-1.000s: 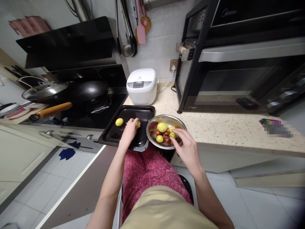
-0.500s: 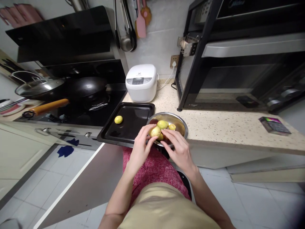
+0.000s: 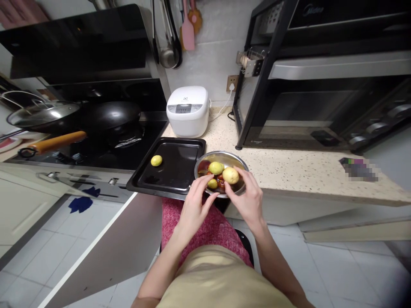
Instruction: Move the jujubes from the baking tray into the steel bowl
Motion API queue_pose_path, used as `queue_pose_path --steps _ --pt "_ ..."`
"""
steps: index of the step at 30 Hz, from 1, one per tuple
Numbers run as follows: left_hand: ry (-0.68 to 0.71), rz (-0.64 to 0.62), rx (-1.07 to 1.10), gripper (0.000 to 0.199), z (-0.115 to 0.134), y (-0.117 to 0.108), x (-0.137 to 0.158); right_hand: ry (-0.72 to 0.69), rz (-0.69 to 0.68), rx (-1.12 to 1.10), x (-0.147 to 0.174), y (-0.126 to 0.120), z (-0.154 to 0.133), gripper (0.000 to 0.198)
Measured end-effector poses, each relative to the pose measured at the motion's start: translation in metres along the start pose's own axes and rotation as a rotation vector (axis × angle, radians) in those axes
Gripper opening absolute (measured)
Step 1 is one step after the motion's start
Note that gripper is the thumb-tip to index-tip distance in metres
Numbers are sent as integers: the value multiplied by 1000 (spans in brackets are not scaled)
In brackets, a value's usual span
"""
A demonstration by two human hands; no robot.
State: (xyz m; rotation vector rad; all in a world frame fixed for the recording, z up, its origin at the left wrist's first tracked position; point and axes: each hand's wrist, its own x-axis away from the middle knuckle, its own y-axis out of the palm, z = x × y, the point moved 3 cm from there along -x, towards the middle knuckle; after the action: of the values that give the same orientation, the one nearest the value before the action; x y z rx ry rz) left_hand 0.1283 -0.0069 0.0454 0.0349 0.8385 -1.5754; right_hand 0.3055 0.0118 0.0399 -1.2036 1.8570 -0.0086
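A pale yellow lemon (image 3: 230,175) is pinched between the thumb and fingers of my right hand (image 3: 247,194), over the right half of a steel bowl (image 3: 245,163). At the bowl's front left rim, my left hand (image 3: 196,201) is open, with thumb and fingers apart and nothing between them. A smaller yellow fruit (image 3: 212,183) lies in the bowl right beside those fingers. Behind it sits a greenish-yellow lemon (image 3: 215,167). Dark red round fruits (image 3: 221,184) show lower in the bowl, too partly covered to name.
Left of the bowl lies a black baking tray (image 3: 180,149) with one yellow lemon (image 3: 156,161) on it. A white rice cooker (image 3: 188,113) stands behind the tray. A wok (image 3: 112,114) sits on the stove, and a large oven (image 3: 308,107) occupies the right.
The pale lemon has moved right, from between both hands into my right hand alone. My left hand has come off it. The view has shifted slightly.
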Motion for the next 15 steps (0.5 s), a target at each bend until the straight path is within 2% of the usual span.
queue_pose_path --steps 3,7,15 --pt "21 9 -87 40 -2 -3 -1 59 11 47 -12 -1 14 36" --pt "36 -14 -128 41 -4 -2 -1 112 -63 58 -22 8 27 38" --pt "75 -30 -161 45 -6 -2 2 118 -163 138 -25 24 34 41"
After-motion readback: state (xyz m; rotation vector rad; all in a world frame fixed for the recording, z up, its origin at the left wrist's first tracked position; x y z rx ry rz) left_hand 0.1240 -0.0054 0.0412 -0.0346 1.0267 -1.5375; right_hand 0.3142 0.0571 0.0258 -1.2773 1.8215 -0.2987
